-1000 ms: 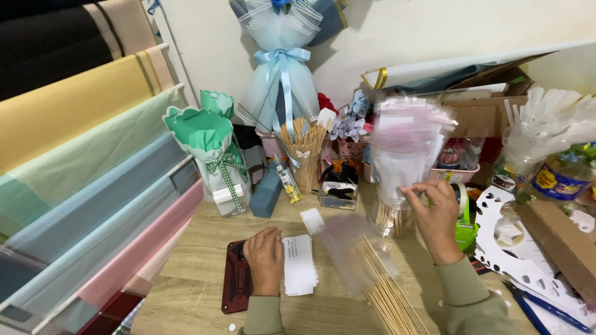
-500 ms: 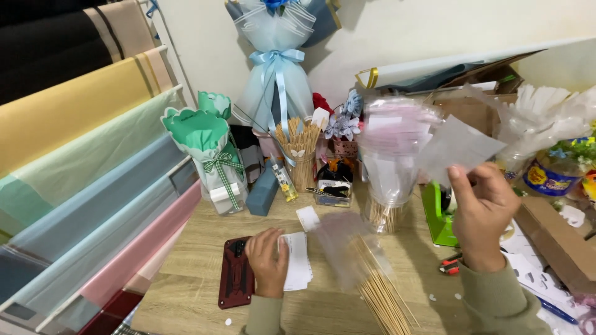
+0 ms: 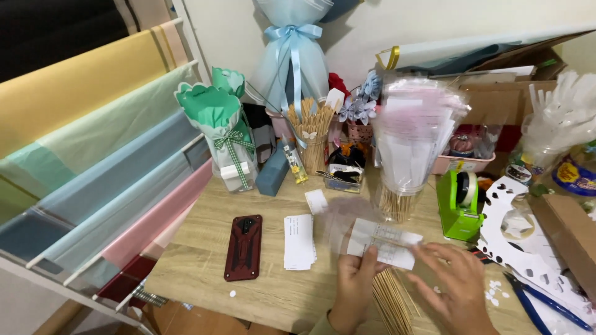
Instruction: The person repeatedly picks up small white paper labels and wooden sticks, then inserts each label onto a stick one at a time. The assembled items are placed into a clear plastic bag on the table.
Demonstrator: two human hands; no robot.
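My left hand (image 3: 355, 290) grips the lower left edge of a white slip of paper (image 3: 382, 243) inside a thin clear plastic sleeve (image 3: 338, 222), just above the wooden table (image 3: 205, 273). My right hand (image 3: 456, 291) is at the slip's right end, fingers spread and touching it. Beneath both hands lies a bundle of thin wooden skewers (image 3: 392, 304). A stack of white paper slips (image 3: 299, 241) lies to the left, beside a dark red phone case (image 3: 244, 247).
A jar of clear sleeves and skewers (image 3: 406, 146) stands behind my hands. A green tape dispenser (image 3: 460, 205) is at the right, near white cut-out paper (image 3: 518, 239) and a cardboard box (image 3: 568, 232). Rolls of coloured wrapping paper (image 3: 99, 142) hang at left. Wrapped bouquets (image 3: 220, 118) stand behind.
My right hand came down from the jar of sleeves with a clear sleeve. My left hand left the stack of slips and moved right; both now meet on one slip.
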